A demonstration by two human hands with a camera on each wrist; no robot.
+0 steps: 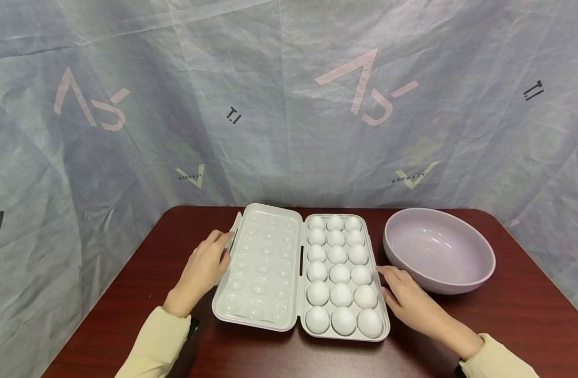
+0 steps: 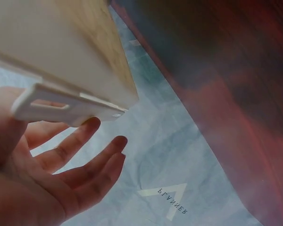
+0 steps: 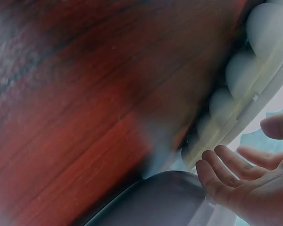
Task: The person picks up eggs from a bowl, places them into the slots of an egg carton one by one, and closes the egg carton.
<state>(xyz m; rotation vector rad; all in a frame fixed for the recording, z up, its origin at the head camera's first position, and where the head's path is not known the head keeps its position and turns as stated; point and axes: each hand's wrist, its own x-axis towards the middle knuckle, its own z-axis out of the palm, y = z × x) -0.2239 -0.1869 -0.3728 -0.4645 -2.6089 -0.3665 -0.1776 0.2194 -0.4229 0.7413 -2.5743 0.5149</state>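
Note:
A white egg box lies unfolded, its dimpled lid (image 1: 262,262) on the left and its tray (image 1: 342,336) on the right, filled with rows of white eggs (image 1: 340,274). My left hand (image 1: 201,268) is at the lid's outer side, fingers loosely bent and spread. Its fingertips touch the slotted latch flap (image 2: 61,106), which hides part of them in the left wrist view. With its fingers reaching forward, my right hand (image 1: 414,302) touches the tray's right edge. In the right wrist view its thumb (image 3: 278,127) stands apart from the other fingers.
A large lilac bowl (image 1: 440,252) stands right of the tray, close beyond my right hand. Everything is on a dark red wooden table (image 1: 142,294). A grey printed cloth (image 1: 279,131) hangs behind the table's back edge.

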